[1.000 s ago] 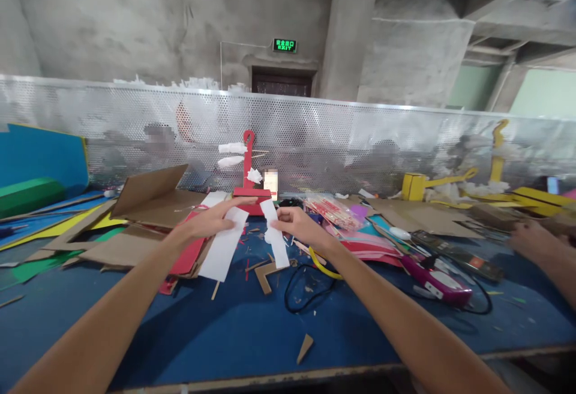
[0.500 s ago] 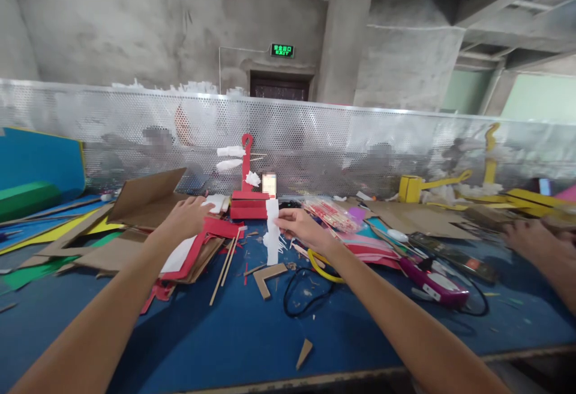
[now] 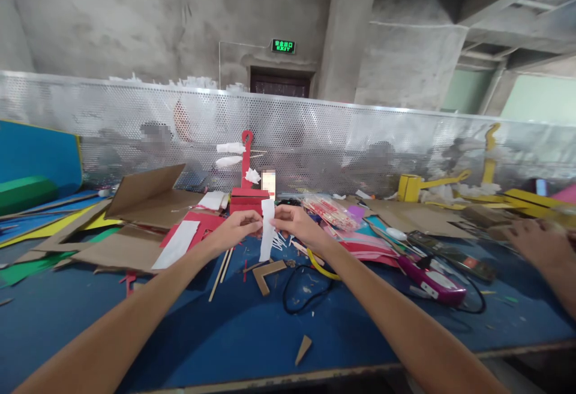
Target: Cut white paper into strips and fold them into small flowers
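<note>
A white paper strip [image 3: 267, 241] hangs nearly upright over the table in front of me. My right hand [image 3: 297, 224] pinches its right edge between thumb and fingers. From the other side my left hand [image 3: 240, 228] has its fingers curled closed at the strip's left edge, seemingly gripping it. Just behind stands a red box-like base [image 3: 247, 199] with a red hooked upright [image 3: 246, 163]; white paper pieces [image 3: 230, 148] on thin sticks stick out from it. A lit phone [image 3: 268, 184] leans beside this piece.
Red sheets with a white paper piece [image 3: 177, 244] and cardboard [image 3: 117, 250] lie left. Two thin sticks [image 3: 220, 275] and an L-shaped cardboard piece [image 3: 265, 275] lie nearer. Rightward are a yellow-and-black cable loop [image 3: 310, 310], a purple device [image 3: 432, 283] and another person's hand [image 3: 533, 241].
My left hand has moved right, from the red sheets and white paper to the strip. My right hand still holds the strip, now shifted slightly left and tilted.
</note>
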The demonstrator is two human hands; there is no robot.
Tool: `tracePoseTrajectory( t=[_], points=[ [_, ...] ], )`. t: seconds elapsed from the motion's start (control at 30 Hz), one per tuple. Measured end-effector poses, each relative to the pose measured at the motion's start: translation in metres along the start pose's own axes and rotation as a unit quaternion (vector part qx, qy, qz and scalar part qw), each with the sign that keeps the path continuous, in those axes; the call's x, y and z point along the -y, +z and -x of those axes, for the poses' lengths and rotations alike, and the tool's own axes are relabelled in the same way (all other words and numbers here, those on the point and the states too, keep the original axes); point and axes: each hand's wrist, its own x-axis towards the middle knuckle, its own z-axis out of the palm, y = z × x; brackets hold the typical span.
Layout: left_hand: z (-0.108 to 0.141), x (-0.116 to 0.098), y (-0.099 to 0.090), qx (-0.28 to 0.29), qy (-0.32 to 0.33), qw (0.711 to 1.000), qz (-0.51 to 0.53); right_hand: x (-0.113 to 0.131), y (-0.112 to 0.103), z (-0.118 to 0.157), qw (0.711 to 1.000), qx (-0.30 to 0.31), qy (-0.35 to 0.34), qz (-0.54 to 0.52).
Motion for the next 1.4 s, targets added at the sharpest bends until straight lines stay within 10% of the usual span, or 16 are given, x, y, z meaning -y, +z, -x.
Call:
tracePoseTrajectory(
  t=[1.4],
  points=[
    [-0.002, 0.004, 0.004, -0.012, -0.006, 0.996, -0.09, -0.008, 0.005, -0.004, 1.0, 0.003, 0.01, 0.01]
  ],
)
